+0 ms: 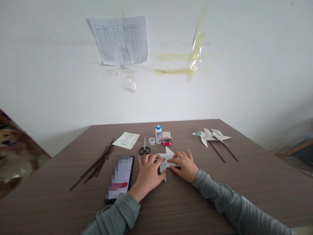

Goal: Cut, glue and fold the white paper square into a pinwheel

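A paper pinwheel [168, 153] printed with small text lies on the brown table in front of me, its pointed blades spreading out between my hands. My left hand [151, 171] holds its left side, thumb near the lower blade and fingers curled over the paper. From the right, my right hand [185, 165] presses thumb and fingertips onto the pinwheel near its centre. The fingers partly cover the middle, so I cannot make out whether a pin is there. Just beyond stand a white glue bottle with a blue cap [158, 135] and a red box of pins [167, 142].
Scissors [144, 147] and a small clear cup [152, 141] stand behind my left hand. A phone [121, 179], thin dark sticks [96, 163] and a paper stack [126, 140] lie leftward. Finished pinwheels on sticks [210, 137] rest at right. A wall [156, 104] rises behind the table.
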Demonstrator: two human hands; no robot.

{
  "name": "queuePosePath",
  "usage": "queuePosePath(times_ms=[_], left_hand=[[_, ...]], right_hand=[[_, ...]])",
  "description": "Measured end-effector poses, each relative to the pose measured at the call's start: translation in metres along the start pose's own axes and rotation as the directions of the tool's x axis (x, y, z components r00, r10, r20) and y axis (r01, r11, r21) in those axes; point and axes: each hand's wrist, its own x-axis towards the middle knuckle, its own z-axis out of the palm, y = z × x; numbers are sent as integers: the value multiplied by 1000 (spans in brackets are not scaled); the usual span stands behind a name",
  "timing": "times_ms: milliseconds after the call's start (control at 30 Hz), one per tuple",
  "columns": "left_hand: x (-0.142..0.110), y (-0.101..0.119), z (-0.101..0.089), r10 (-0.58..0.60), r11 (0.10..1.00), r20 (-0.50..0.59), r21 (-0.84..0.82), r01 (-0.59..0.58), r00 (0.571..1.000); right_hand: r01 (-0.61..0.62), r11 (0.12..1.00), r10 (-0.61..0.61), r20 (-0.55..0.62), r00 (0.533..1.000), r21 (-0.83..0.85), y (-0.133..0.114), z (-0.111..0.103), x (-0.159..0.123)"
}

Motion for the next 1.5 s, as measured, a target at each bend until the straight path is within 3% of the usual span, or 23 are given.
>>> queuePosePath(times_ms=[400,667,1167,1500], left_hand=[[-1,3,-6,3,1000,47,25,-4,999],[-3,1,-1,13,1000,-13,19,-13,1000],[-4,3,-7,18,999,39,36,-20,999],[-5,2,-1,3,1000,-12,14,-2,1000]], right_hand=[[6,999,-7,-19,1000,-44,0,2,2],[2,1000,-3,-39,999,-27,1,3,3],[14,1000,-15,-51,999,-4,3,5,2],[-23,1000,23,-4,1000,-1,0,-1,3]])
